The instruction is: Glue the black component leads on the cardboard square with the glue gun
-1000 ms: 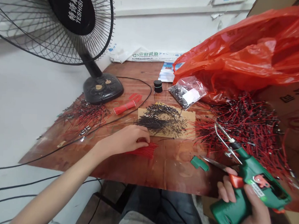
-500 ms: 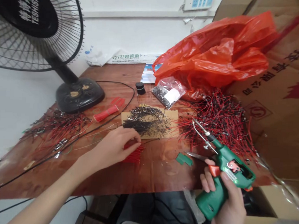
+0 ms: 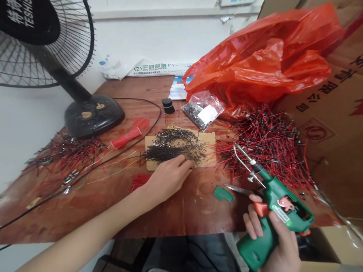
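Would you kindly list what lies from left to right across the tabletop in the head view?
Fan base → bundle of red wires → left hand by the dark parts on cardboard → small green piece → green soldering gun in the right hand → cardboard box.

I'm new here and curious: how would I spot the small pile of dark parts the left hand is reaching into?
Start at the big black fan on the table's left, then look right to the flat cardboard piece mid-table. The dark parts lie heaped on it, under the left hand fingertips. Unlike the red-wired heaps either side, this pile looks almost wholly black.
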`<action>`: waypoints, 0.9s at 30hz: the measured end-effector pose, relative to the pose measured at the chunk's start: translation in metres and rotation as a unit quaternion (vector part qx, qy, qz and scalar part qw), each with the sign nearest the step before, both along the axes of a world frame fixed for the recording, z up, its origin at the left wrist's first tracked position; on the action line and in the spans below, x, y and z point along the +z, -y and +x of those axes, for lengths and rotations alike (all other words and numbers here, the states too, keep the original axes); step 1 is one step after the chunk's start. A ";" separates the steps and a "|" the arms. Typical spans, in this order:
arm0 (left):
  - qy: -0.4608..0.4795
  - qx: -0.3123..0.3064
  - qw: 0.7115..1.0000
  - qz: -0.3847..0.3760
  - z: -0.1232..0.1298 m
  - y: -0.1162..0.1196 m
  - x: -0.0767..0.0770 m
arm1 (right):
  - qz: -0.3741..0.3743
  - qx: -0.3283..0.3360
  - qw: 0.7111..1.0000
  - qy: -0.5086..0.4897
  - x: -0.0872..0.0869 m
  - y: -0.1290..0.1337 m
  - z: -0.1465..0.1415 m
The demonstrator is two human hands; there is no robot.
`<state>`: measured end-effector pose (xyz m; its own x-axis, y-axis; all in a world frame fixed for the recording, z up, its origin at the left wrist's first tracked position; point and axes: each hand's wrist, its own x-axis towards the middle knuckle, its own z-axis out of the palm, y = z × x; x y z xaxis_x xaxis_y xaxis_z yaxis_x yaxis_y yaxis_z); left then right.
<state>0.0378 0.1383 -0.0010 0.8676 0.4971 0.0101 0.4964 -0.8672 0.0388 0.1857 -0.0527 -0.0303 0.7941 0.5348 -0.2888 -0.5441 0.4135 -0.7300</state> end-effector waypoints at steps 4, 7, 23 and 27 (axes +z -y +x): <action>0.013 0.003 0.999 0.049 -0.002 -0.003 -0.005 | -0.015 -0.007 1.000 -0.008 0.002 0.000 -0.001; 0.011 -0.017 0.996 0.090 -0.002 -0.003 -0.008 | -0.020 -0.005 1.000 -0.006 0.002 0.000 -0.001; 0.063 0.025 0.994 0.091 0.000 0.000 -0.017 | -0.030 0.017 0.999 -0.016 0.001 0.003 0.001; 0.049 0.065 0.995 0.053 0.002 0.000 -0.015 | -0.033 0.017 0.999 -0.013 0.001 0.003 0.000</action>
<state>0.0402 0.1379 -0.0159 0.7879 0.5971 0.1505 0.6035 -0.7974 0.0043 0.1859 -0.0554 -0.0294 0.7679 0.5402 -0.3442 -0.5757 0.3465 -0.7406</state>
